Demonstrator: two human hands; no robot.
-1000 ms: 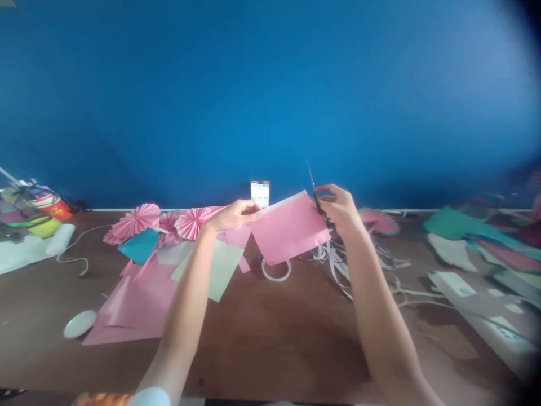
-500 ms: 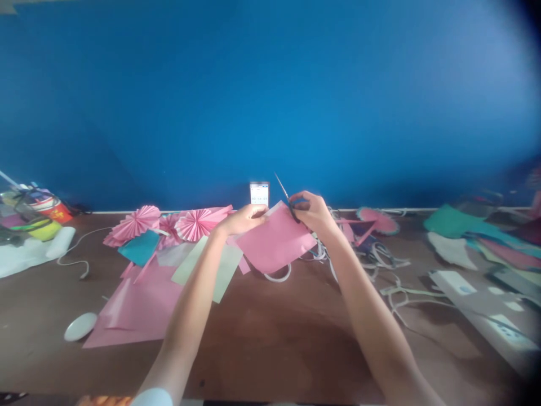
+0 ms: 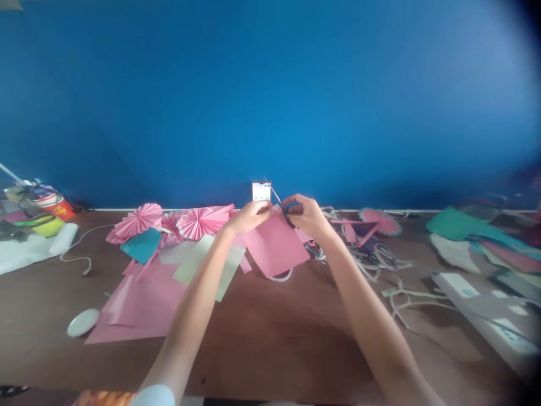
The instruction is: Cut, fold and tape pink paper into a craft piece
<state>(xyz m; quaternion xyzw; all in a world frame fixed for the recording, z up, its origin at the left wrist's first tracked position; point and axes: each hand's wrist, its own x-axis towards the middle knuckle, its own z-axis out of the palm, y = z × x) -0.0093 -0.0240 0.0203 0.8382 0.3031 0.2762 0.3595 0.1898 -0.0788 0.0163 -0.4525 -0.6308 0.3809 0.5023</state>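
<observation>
My left hand (image 3: 249,217) pinches the top edge of a pink paper sheet (image 3: 275,246) held up over the brown table (image 3: 270,338). My right hand (image 3: 305,215) grips a pair of scissors (image 3: 280,206) whose blades point up and left at the sheet's top edge. The two hands are nearly touching. A small phone (image 3: 261,191) stands against the blue wall just behind them.
Pink paper fans (image 3: 139,221), a teal piece (image 3: 141,245), pale green paper (image 3: 209,265) and large pink sheets (image 3: 139,304) lie at left. A white oval object (image 3: 83,322) sits near them. White strips (image 3: 380,265) and coloured paper (image 3: 473,231) crowd the right. Containers (image 3: 38,211) stand far left.
My right hand with the scissors has moved left along the sheet's top edge toward my left hand. The pink sheet has tilted and dropped slightly.
</observation>
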